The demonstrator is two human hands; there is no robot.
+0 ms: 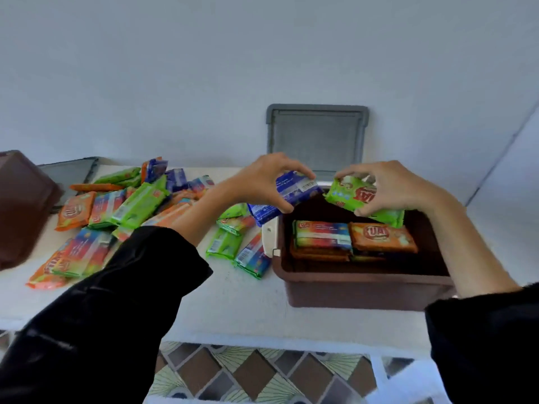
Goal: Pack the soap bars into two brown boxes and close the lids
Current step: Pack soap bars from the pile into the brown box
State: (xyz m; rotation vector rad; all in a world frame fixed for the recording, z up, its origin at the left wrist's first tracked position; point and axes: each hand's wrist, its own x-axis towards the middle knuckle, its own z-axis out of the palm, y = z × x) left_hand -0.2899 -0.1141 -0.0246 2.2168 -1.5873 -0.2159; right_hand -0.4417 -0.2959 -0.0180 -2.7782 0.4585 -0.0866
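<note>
A blue wrapped soap bar [294, 193] is pinched by the fingers [287, 166] of the left hand [259, 182], just above the left rim of the open brown plastic box [364, 290] at the lower right. A green wrapped soap bar [347, 196] is pinched by the fingers [350, 172] of the right hand [390, 188] over the back of the box. More soap bars [323, 231] are stacked inside it. A heap of soap bars [122, 208] is spread on the white surface [233, 304] at the middle left. A grey lid [318, 135] is leaned on the wall behind. A second brown box [23, 205] is seen at the left edge.
</note>
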